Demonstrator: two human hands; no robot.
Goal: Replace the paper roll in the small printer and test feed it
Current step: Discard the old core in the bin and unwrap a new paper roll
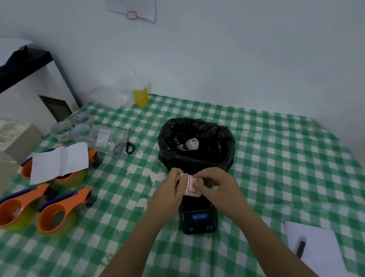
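A small black printer (199, 219) with a lit blue screen and blue buttons sits on the green checked tablecloth, near the middle. Just above its far end, my left hand (171, 192) and my right hand (218, 185) meet around a white label roll (190, 185) with red-bordered labels. The left hand grips the roll itself. With its thumb and fingers, the right hand pinches the loose label end. The hands hide the printer's paper bay.
A bin lined with a black bag (196, 145) stands right behind the hands, with crumpled paper inside. Orange tape dispensers (50, 208), scissors (124, 144) and tape rolls lie at the left. A yellow drink cup (140, 94) is at the back. White paper with a pen (314, 249) lies front right.
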